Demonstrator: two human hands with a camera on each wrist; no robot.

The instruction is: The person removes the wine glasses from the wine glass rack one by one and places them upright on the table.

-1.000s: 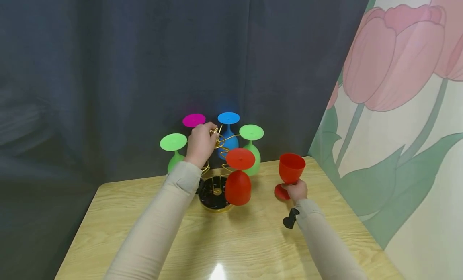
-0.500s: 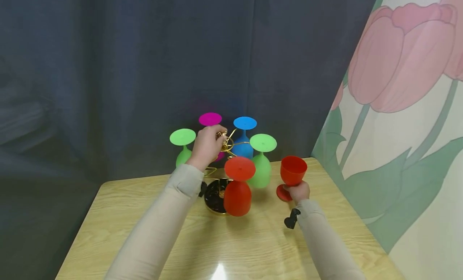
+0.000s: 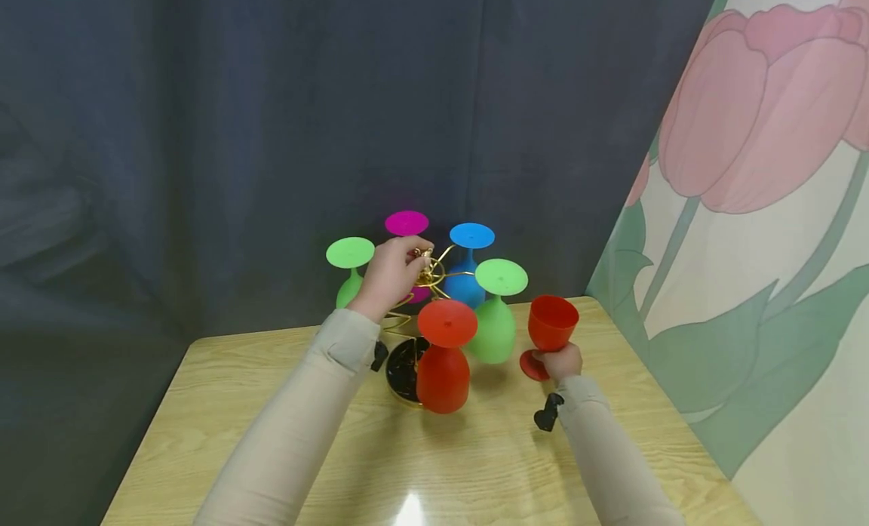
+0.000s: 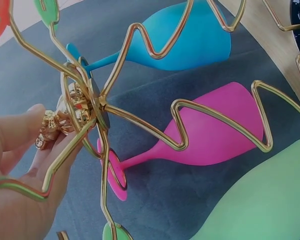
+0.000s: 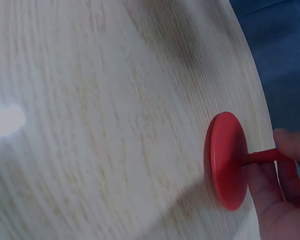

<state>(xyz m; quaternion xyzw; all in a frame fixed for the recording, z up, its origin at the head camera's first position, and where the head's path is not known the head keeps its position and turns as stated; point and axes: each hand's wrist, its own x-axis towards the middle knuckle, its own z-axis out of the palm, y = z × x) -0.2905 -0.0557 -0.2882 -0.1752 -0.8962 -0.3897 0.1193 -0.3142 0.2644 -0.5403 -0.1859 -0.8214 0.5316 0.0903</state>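
Note:
My left hand (image 3: 392, 273) pinches the gold ornament (image 4: 55, 122) at the top of a gold wire goblet rack (image 4: 180, 120). Upside down on the rack hang several plastic goblets: a red goblet (image 3: 443, 379) in front, a green goblet (image 3: 493, 330) to its right, a blue goblet (image 3: 465, 284) and a magenta goblet (image 4: 215, 125) at the back, and another green goblet (image 3: 349, 253) at the left. Off to the right, my right hand (image 3: 563, 360) grips a second red goblet (image 3: 551, 324) by its stem. This one stands upright, its foot (image 5: 229, 160) down at the tabletop.
Under the rack is a round black base (image 3: 402, 369) with a gold rim, partly hidden by the front red goblet. The wooden table (image 3: 258, 405) reaches back to a dark curtain (image 3: 326, 103). A wall with painted tulips (image 3: 720, 118) borders it on the right.
The rack has turned clockwise as seen from above: the back goblets have shifted right, the right green one nearer. My left hand has moved slightly right; my right hand holds almost still.

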